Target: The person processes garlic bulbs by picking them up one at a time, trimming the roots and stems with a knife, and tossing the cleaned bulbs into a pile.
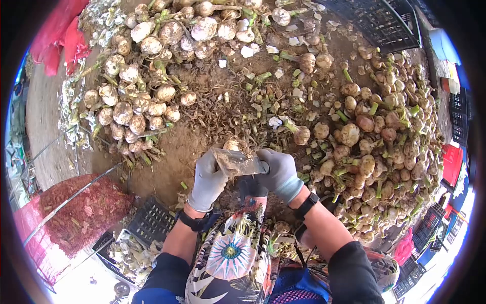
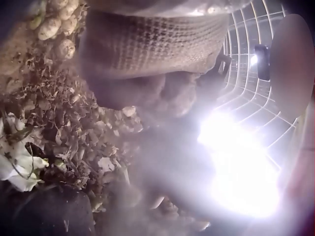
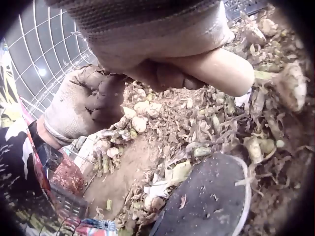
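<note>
One gloved right hand has its grip closed round the right end of a broad blade. At the blade's left end the gloved left hand curls, its grip partly hidden; I cannot tell what it holds. A garlic bulb shows just beyond the blade. Right of the blade lies a heap of bulbs; left, a red mesh sack.

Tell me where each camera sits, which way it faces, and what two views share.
Head: on the head, facing forward and down at bulbs and a blade; forearms, left grip and right grip show.
Left wrist: on that wrist, facing leafy scraps, hazy with glare; the left grip's glove shows.
Right wrist: on that wrist, facing littered ground; both grips show.
Shared: both grips, in head and right wrist views.
</note>
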`<state>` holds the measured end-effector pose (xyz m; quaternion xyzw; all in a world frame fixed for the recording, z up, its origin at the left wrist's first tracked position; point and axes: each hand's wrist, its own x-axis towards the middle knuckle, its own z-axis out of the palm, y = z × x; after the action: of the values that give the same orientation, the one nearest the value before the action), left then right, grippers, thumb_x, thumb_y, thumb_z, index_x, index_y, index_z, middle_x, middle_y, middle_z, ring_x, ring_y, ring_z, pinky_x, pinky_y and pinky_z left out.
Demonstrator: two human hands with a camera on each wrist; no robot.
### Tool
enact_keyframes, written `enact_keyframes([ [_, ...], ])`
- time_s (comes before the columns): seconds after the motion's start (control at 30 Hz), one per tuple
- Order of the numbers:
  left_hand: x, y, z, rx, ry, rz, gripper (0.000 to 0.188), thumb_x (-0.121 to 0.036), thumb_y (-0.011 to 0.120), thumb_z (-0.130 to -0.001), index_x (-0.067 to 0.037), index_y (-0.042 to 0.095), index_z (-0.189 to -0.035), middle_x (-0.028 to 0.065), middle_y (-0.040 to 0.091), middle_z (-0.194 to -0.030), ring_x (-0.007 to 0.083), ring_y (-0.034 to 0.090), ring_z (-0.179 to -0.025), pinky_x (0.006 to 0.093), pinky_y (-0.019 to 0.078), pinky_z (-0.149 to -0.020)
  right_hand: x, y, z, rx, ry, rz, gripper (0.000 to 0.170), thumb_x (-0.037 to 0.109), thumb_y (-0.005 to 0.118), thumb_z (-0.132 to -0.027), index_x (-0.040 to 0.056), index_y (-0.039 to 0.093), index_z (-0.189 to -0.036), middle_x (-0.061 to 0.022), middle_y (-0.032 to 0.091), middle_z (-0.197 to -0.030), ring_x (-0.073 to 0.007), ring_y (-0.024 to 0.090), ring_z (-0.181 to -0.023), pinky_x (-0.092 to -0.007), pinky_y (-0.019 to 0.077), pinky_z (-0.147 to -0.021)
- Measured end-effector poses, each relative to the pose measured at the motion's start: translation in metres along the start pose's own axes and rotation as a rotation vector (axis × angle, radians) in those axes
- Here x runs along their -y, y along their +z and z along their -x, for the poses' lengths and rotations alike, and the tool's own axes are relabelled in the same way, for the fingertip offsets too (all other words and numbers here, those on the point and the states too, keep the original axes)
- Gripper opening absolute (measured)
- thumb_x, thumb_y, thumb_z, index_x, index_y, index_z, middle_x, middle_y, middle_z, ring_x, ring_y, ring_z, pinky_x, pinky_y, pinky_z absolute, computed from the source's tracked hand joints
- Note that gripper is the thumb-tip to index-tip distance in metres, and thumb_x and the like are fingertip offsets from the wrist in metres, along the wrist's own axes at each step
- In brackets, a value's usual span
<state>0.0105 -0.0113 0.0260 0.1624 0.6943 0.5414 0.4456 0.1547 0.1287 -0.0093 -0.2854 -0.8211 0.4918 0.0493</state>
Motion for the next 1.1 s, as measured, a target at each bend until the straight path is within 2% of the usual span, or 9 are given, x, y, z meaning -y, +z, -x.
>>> enact_keyframes([
  [0.13,-0.066,0.007,0.021,0.516,0.251,-0.086,0.042,-0.004,0.076,-0.079,-0.001,0.063,-0.119,0.0147,0.072,-0.104,0.0180,0.068,-0.098,0.0302,0.0527,-0.085,-0.058,-0.007,0.013,0.239,0.583,0.262,0.033,0.018,0.073,-0.080,0.0102,0.071,-0.111,-0.0152,0.074,-0.095,-0.0323,0.072,-0.084,-0.0398,0.0562,-0.075],
  [0.27,-0.025,0.020,0.000,0.185,0.170,-0.156,0.037,0.002,0.063,-0.084,0.002,0.061,-0.122,0.0107,0.068,-0.113,0.0188,0.065,-0.104,0.0313,0.0507,-0.093,-0.008,-0.020,0.030,-0.048,0.592,-0.960,0.029,0.022,0.063,-0.097,-0.0002,0.069,-0.115,-0.0024,0.072,-0.091,-0.0099,0.064,-0.076,-0.0271,0.0520,-0.065],
  [0.37,0.004,0.021,-0.004,0.245,0.268,-0.193,0.041,0.007,0.063,-0.083,0.001,0.061,-0.123,0.0133,0.063,-0.122,0.0203,0.061,-0.115,0.0326,0.0482,-0.098,0.011,-0.024,0.026,0.009,0.569,-1.222,0.030,0.019,0.065,-0.097,-0.0004,0.067,-0.120,-0.0013,0.069,-0.096,-0.0101,0.062,-0.077,-0.0248,0.0503,-0.066],
  [0.47,-0.003,0.024,0.002,-0.297,0.457,-0.391,0.039,0.011,0.058,-0.083,-0.004,0.063,-0.119,0.0147,0.065,-0.113,0.0261,0.062,-0.110,0.0326,0.0498,-0.094,0.031,-0.030,0.024,0.048,0.525,-1.373,0.030,0.013,0.068,-0.093,-0.0005,0.067,-0.120,-0.0017,0.069,-0.099,-0.0096,0.062,-0.083,-0.0241,0.0498,-0.073],
  [0.53,0.009,0.002,0.012,-0.101,-0.139,0.298,0.030,-0.001,0.056,-0.095,-0.005,0.062,-0.125,0.0136,0.067,-0.113,0.0245,0.065,-0.108,0.0355,0.0527,-0.093,0.053,-0.032,0.024,0.027,0.343,-1.046,0.029,0.007,0.070,-0.090,-0.0010,0.068,-0.117,-0.0014,0.069,-0.101,-0.0102,0.062,-0.085,-0.0251,0.0498,-0.076],
  [0.6,0.026,-0.011,0.025,0.005,0.044,0.278,0.033,-0.022,0.051,-0.104,-0.003,0.057,-0.131,0.0118,0.069,-0.112,0.0229,0.068,-0.105,0.0365,0.0548,-0.092,0.062,-0.026,0.024,0.000,0.308,-1.036,0.029,0.004,0.071,-0.086,-0.0003,0.070,-0.114,-0.0008,0.070,-0.100,-0.0111,0.062,-0.085,-0.0269,0.0505,-0.076],
  [0.7,-0.017,-0.015,0.042,0.235,-0.350,0.944,0.045,-0.031,0.052,-0.103,-0.001,0.053,-0.136,0.0111,0.070,-0.115,0.0228,0.068,-0.105,0.0368,0.0549,-0.093,0.070,-0.025,0.028,0.112,0.168,-0.394,0.028,0.010,0.072,-0.079,0.0038,0.070,-0.107,-0.0089,0.070,-0.092,-0.0190,0.069,-0.084,-0.0310,0.0530,-0.076],
  [0.83,-0.015,-0.017,0.055,0.000,0.244,-0.244,0.024,-0.018,0.060,-0.091,0.001,0.068,-0.103,0.0117,0.073,-0.091,0.0227,0.069,-0.085,0.0328,0.0518,-0.077,0.087,-0.031,0.032,0.029,0.068,0.068,0.027,0.017,0.069,-0.077,0.0119,0.070,-0.104,-0.0121,0.070,-0.097,-0.0374,0.067,-0.088,-0.0425,0.0547,-0.077],
  [1.1,-0.050,-0.009,0.043,-0.249,0.638,-0.809,0.018,-0.014,0.073,-0.076,-0.006,0.065,-0.090,0.0143,0.063,-0.081,0.0375,0.062,-0.068,0.0449,0.0515,-0.061,0.031,-0.041,0.037,0.151,0.334,0.429,0.024,0.023,0.071,-0.080,0.0085,0.070,-0.100,-0.0181,0.070,-0.085,-0.0367,0.068,-0.079,-0.0417,0.0555,-0.071],
])
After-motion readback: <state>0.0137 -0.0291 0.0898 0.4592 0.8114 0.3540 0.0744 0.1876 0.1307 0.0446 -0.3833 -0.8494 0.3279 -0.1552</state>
